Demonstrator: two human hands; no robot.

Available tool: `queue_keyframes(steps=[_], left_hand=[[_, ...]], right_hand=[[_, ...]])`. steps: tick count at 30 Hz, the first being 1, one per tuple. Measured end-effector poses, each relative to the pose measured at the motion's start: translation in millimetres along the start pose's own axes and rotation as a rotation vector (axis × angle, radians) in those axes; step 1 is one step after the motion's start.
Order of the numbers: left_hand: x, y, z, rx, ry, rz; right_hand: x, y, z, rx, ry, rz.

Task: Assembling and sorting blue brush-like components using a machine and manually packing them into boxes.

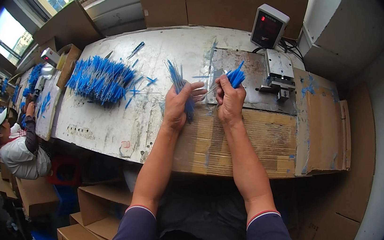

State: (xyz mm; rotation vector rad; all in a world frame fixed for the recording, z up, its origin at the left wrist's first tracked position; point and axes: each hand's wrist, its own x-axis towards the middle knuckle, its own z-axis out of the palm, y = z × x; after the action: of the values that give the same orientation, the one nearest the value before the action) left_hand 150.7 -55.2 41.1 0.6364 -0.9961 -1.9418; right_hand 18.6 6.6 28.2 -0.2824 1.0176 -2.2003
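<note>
My left hand [178, 103] grips a loose bunch of thin blue-tipped sticks [177, 81] that fans out toward the far side of the bench. My right hand [230, 99] holds a tighter bundle of the same blue sticks [236, 76] upright over a metal plate [249, 86]. The two hands are close together, fingers nearly touching, with one thin stick spanning between them. A large pile of blue sticks [99, 80] lies on the white bench top [106, 124] to my left.
A small metal press fixture [278, 75] and a grey counter box with a red display [269, 26] stand behind the plate. Cardboard sheets [246, 145] cover the bench's near and right parts. Another person in a white cap [12, 140] sits at the left. Cardboard boxes [96, 208] stand below.
</note>
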Motion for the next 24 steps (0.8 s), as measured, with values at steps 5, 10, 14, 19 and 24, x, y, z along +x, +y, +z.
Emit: queue_keyframes(steps=[5,10,14,19,24], left_hand=[[7,0,-27,0.029,-0.015,0.074],[5,-1,-24,0.033,-0.017,-0.001],[12,3,-38,-0.029,0.069,0.081],[16,26,-63,-0.167,0.183,0.239],[5,35,-58,0.135,0.070,0.181]], right_hand=[[0,-2,0,-0.039,-0.012,0.021],[-8,6,10,-0.195,-0.090,0.096],[-13,3,11,-0.331,-0.182,0.154],[-9,1,8,-0.480,-0.102,0.137],[-20,-8,16,-0.599,-0.175,-0.400]])
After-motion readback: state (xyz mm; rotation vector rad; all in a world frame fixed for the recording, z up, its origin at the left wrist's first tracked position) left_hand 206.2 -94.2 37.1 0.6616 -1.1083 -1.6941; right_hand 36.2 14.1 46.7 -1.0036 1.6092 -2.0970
